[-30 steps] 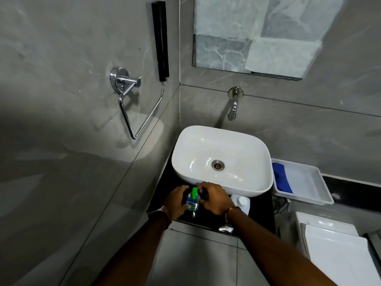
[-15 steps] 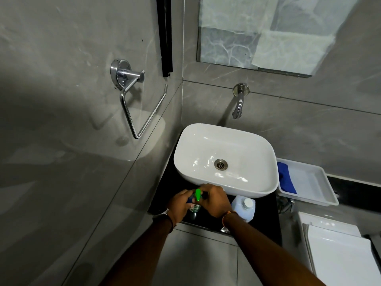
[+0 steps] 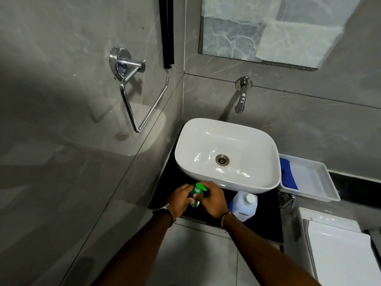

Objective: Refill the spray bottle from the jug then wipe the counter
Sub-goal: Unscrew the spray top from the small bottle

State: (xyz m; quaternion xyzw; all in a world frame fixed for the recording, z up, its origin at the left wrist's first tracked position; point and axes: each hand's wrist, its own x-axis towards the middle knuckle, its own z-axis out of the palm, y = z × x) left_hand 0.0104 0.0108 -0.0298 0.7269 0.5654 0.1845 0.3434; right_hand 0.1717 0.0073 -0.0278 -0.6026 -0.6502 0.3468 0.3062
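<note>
Hands grip the bottle on the counter: left hand wraps its body, right hand closes round the green head, probably unscrewing. Next, uncap the jug beside it.

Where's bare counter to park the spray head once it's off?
Bare black counter strip left of the white basin, by the wall. Front edge is crowded: both hands on the green-topped spray bottle, translucent jug right beside.
</note>
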